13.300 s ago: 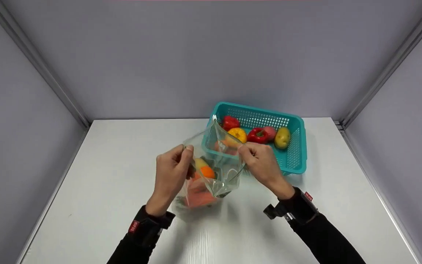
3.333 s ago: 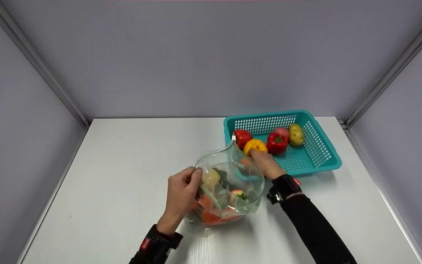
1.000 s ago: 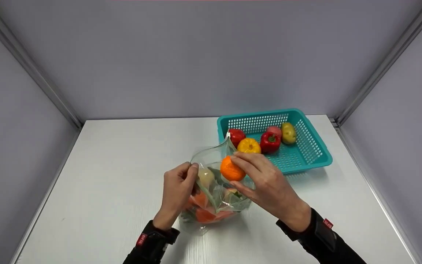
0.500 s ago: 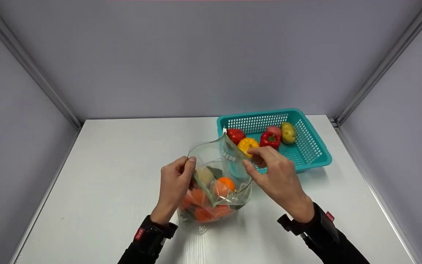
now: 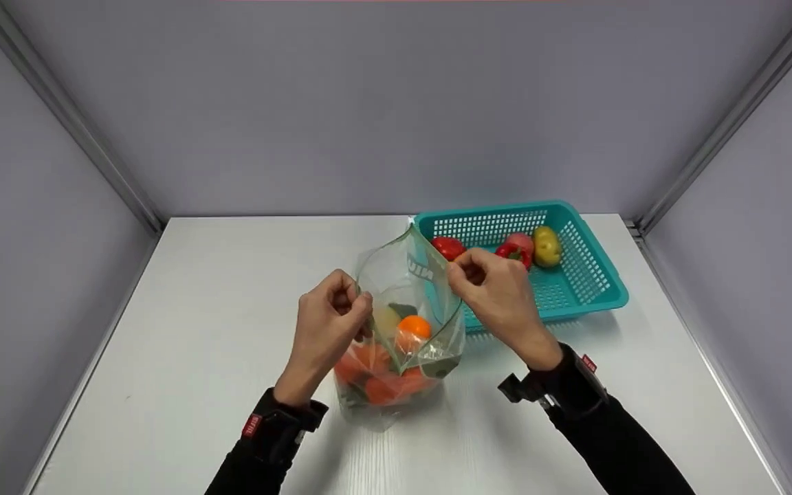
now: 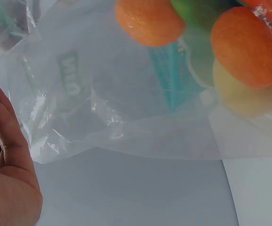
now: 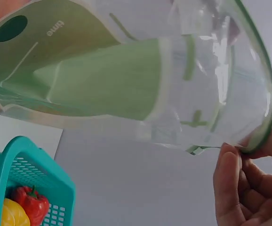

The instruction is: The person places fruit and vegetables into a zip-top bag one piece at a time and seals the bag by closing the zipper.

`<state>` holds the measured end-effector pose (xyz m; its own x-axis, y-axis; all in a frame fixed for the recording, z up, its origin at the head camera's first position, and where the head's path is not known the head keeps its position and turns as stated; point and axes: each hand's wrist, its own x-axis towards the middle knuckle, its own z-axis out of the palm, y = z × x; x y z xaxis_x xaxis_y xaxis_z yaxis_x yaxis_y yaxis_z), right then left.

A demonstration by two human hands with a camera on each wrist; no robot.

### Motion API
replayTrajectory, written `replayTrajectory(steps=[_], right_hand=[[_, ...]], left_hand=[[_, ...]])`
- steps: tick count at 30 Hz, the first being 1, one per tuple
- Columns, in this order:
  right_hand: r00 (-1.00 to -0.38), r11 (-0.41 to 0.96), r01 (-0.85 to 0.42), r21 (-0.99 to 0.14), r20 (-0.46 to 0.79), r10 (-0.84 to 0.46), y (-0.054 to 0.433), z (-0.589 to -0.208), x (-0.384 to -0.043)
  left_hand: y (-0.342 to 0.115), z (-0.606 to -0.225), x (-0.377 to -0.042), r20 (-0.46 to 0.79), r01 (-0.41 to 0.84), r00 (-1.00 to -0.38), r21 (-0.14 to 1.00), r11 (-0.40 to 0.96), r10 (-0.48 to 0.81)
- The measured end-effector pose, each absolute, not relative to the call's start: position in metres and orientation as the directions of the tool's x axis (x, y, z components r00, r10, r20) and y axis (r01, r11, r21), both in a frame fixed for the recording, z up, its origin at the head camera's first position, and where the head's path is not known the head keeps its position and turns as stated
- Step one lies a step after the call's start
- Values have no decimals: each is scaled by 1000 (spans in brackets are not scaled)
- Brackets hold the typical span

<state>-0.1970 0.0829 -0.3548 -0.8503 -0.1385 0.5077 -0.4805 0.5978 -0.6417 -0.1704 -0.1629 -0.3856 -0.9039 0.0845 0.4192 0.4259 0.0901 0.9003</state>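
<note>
A clear zip-top plastic bag [image 5: 379, 271] with green print stands mouth up between the hands. My left hand [image 5: 327, 320] pinches its left rim with curled fingers. At the right rim, my right hand [image 5: 499, 295] pinches the edge between thumb and fingers, plain in the right wrist view. Inside the bag, an orange [image 5: 414, 330] sits on top, beside a pale yellow piece of produce [image 5: 386, 321]. Carrot-coloured items [image 5: 386, 388] and dark green ones lie lower, blurred by the plastic. The left wrist view shows several round orange fruits [image 6: 150, 21] through the bag.
A teal perforated basket [image 5: 578, 299] stands behind the bag to the right. It holds red bell peppers [image 5: 514, 254], a pinkish round fruit [image 5: 521, 240], a yellow-green fruit [image 5: 548, 246] and a yellow bell pepper [image 7: 14, 214]. Grey walls enclose the white table [image 5: 245, 275].
The right hand took an orange from the basket area, let it go into the bag, then took hold of the right rim. The basket has shifted right since the oldest frame.
</note>
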Motion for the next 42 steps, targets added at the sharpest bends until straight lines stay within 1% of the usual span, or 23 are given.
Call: replayTrajectory(steps=[4, 10, 14, 16, 17, 20, 23, 24, 25, 28, 31, 33, 38, 42], right_hand=[[-847, 561, -490, -667, 518, -125, 73, -351, -209], [-816, 517, -551, -656, 552, -169, 57, -343, -224], [-801, 464, -583, -667, 565, -196, 56, -341, -231], [-793, 426, -600, -677, 574, -205, 60, -346, -235], [-786, 395, -612, -685, 579, -215, 68, -367, -250], [-792, 375, -606, -702, 578, -196, 76, -381, -256], [-824, 405, -560, -722, 537, -182, 84, -391, -260], [-841, 430, -531, -730, 513, -169, 81, -375, -246], [-857, 442, -508, -740, 487, -168, 83, -376, -247], [-896, 464, -441, -769, 407, -178, 93, -378, -248], [-918, 491, -396, -776, 351, -186, 104, -379, -250], [-920, 529, -390, -754, 346, -185, 111, -379, -254], [-919, 664, -383, -642, 336, -206, 129, -386, -270], [-943, 750, -331, -573, 234, -237, 143, -395, -287]], left_hand=[[-169, -371, -178, 452, 454, -891, 887, 84, 45], [-178, -349, -191, 486, 482, -873, 873, 77, -39], [-178, -343, -195, 487, 482, -869, 873, 77, -89], [-177, -345, -196, 482, 476, -871, 876, 83, -97], [-177, -347, -196, 476, 469, -874, 879, 87, -94], [-174, -357, -196, 423, 415, -904, 904, 104, -70], [-172, -369, -195, 345, 338, -938, 931, 141, -35], [-171, -372, -195, 324, 316, -946, 936, 152, -28], [-171, -375, -195, 311, 303, -950, 939, 164, -22], [-168, -381, -194, 294, 288, -956, 940, 184, -7], [-163, -386, -191, 300, 298, -954, 937, 182, 13], [-160, -389, -188, 308, 308, -951, 934, 180, 26], [-152, -395, -183, 318, 318, -948, 930, 182, 30], [-149, -401, -178, 306, 305, -952, 938, 162, 21]])
